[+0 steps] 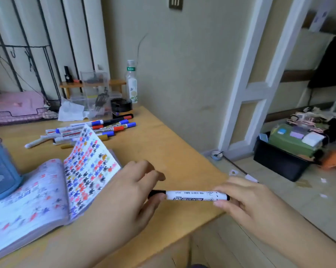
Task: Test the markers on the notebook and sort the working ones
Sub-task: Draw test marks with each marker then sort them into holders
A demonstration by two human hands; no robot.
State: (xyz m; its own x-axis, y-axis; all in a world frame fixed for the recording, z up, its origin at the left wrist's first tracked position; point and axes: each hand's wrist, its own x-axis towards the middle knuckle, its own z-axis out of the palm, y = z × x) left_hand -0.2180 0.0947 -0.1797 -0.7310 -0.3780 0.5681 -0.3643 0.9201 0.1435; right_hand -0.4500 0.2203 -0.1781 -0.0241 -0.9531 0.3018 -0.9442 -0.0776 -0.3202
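Single head-worn wide-angle view, looking forward and down from close above the surface (163, 144), toward the wall (182, 64) behind, floor (279, 190) to the right.

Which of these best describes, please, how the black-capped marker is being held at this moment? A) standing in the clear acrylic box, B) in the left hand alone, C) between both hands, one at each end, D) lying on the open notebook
C: the left hand grips the cap end and the right hand grips the other end of the black-capped marker, held level over the wooden desk's edge.
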